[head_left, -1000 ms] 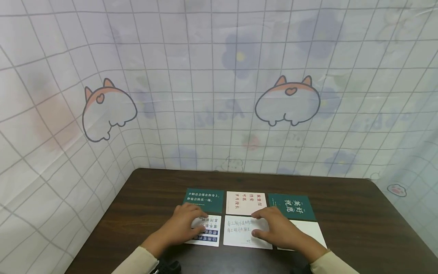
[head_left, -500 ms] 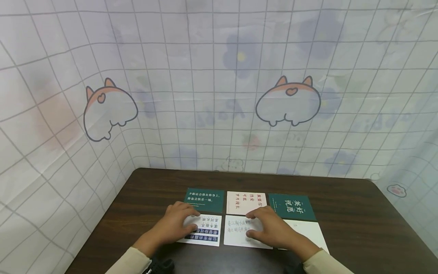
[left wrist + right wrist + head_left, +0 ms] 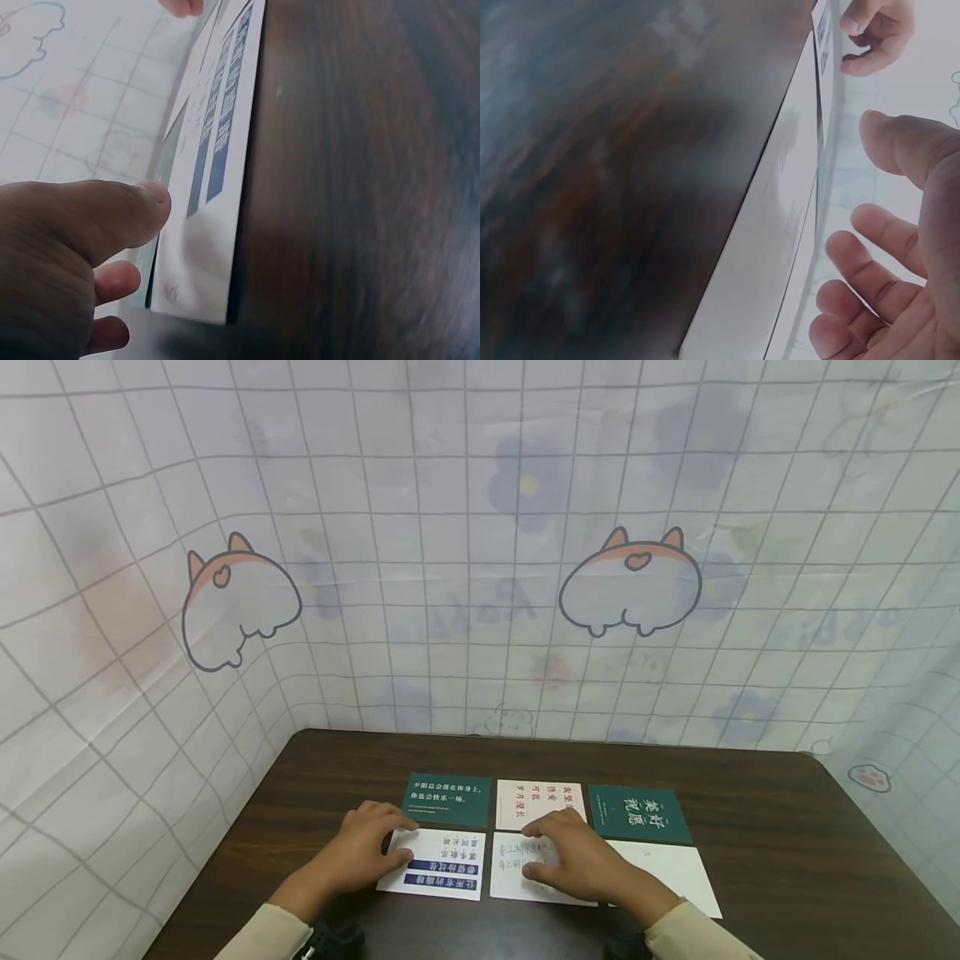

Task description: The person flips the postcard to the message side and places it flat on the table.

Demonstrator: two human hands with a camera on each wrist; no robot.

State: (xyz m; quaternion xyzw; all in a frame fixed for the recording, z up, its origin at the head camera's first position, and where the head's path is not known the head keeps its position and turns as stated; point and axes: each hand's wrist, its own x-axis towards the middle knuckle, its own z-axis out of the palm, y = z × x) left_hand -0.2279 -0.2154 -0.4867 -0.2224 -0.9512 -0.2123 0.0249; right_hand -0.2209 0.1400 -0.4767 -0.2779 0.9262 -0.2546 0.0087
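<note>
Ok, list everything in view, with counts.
Table: 1, dark brown, under cards
Green cards: 2, green, far row ends
Red-print card: 1, cream, far row middle
Blue-banded card: 1, white, near row left
Handwritten card: 1, white, near row middle
Mostly blank card: 1, white, near row right
Backdrop: 1, white with prints, behind table
Corgi drawings: 2, white and orange, on backdrop
Wrist gear: 2, black, under wrists, partly hidden
Sleeves: 2, cream, on both forearms
Left hand: 1, bare, at blue-banded card's left end
Right hand: 1, bare, over handwritten card
</note>
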